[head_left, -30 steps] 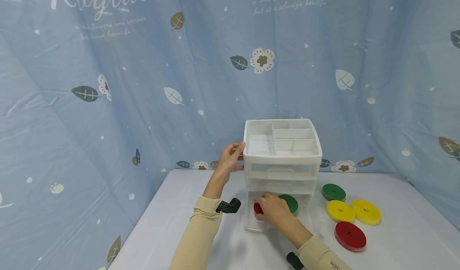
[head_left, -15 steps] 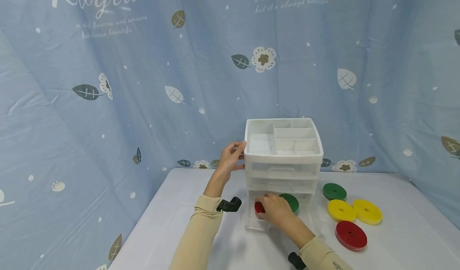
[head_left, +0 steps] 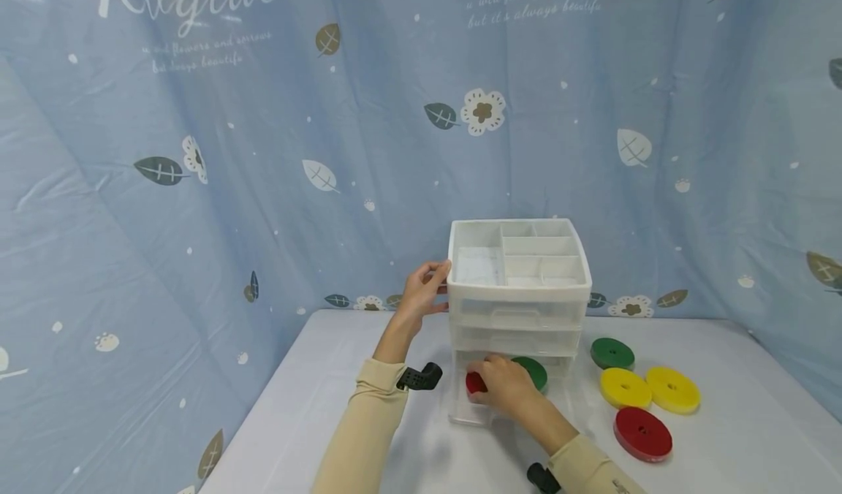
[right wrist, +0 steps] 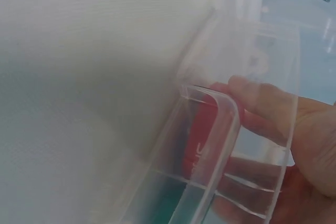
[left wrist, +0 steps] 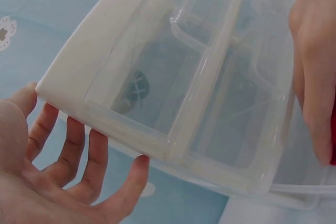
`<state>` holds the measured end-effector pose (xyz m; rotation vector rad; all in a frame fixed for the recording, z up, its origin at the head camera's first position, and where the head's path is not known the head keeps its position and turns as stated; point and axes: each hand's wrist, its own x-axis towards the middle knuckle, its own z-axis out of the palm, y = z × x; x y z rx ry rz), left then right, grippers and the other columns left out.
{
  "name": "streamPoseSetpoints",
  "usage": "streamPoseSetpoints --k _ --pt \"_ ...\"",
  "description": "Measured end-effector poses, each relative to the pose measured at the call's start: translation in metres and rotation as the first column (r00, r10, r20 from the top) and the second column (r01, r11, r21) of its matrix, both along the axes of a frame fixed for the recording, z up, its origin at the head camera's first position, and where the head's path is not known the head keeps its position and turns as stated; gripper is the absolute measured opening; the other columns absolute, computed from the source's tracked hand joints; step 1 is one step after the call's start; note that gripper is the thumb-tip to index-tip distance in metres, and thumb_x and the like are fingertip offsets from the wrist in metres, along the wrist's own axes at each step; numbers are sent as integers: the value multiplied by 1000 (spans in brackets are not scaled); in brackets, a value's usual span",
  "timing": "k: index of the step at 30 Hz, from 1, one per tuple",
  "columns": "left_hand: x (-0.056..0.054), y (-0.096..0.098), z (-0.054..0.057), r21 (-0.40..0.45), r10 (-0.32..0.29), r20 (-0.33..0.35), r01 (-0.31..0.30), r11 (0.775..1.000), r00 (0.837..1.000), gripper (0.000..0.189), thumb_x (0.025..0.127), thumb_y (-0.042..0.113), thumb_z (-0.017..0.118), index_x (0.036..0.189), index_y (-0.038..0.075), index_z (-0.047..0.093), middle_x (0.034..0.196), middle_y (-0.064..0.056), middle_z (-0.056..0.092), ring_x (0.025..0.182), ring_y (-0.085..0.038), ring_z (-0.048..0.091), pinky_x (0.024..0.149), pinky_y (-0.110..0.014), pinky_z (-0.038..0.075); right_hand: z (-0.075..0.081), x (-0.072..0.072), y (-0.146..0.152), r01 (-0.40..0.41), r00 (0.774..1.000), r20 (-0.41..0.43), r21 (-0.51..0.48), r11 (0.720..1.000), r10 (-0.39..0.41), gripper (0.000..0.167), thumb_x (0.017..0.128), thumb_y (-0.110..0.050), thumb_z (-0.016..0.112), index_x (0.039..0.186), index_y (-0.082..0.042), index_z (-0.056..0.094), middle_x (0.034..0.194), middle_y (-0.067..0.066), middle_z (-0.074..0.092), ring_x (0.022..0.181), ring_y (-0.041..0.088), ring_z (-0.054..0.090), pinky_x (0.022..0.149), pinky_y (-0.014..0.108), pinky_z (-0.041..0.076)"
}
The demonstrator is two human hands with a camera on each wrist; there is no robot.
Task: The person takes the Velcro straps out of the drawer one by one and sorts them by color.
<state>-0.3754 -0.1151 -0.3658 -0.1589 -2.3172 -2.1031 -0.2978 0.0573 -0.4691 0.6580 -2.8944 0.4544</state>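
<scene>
A white drawer cabinet (head_left: 520,291) stands on the table, its lowest clear drawer (head_left: 468,415) pulled out. My left hand (head_left: 421,289) rests thumb and fingertips along the cabinet's left side. In the left wrist view, those fingers (left wrist: 97,153) are spread along its edge. My right hand (head_left: 506,384) reaches into the pulled-out drawer and holds a flat red disc (head_left: 475,383), partly hidden by the fingers. Through the clear drawer wall, the right wrist view shows the red disc (right wrist: 202,135) with pale lettering. Next to it in the drawer lies a green disc (head_left: 534,373).
Right of the cabinet lie a green disc (head_left: 612,353), two yellow discs (head_left: 672,389) and a red disc (head_left: 642,433), each with a small centre hole. The cabinet's top tray (head_left: 478,264) has several compartments. A blue patterned curtain (head_left: 381,114) hangs behind the table (head_left: 283,406).
</scene>
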Motion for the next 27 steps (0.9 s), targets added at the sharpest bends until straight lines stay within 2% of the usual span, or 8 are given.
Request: streamPoseSetpoints --k 7,13,17,22,27 --pt "0 1 -2 0 4 -5 -4 1000 1000 44 92 56 59 116 19 62 114 -6 63 101 -19 65 86 -46 59 7 5 6 -6 999 50 -50 999 8 41 73 -33 87 107 -16 72 99 4 68 90 22 63 79 45 55" --pt "-1 1 -1 0 5 3 -5 1000 1000 47 92 57 59 117 18 62 114 -5 63 102 -19 65 85 -44 60 18 8 13 30 993 112 -41 999 -26 42 73 -37 86 108 -18 72 99 -1 68 88 16 60 77 43 55" --pt "-1 1 -2 -3 13 -5 -13 1000 1000 46 92 57 59 117 18 62 113 -5 63 101 -19 65 86 -47 59 26 12 19 21 993 114 -84 996 -11 40 72 -33 88 106 -17 73 100 1 69 88 17 60 79 43 55" --pt "-1 2 -3 -6 15 -3 -15 1000 1000 44 92 57 60 116 20 62 113 -5 63 101 -19 65 87 -47 59 34 18 33 4 994 106 -120 993 9 40 72 -29 88 106 -16 73 103 1 69 93 19 60 88 45 56" --pt "-3 2 -4 -12 21 0 -21 1000 1000 45 90 59 60 114 20 62 113 -5 63 101 -20 65 86 -45 59 43 28 55 48 993 113 -127 991 -33 41 72 -29 88 107 -18 72 107 1 69 95 19 60 89 46 57"
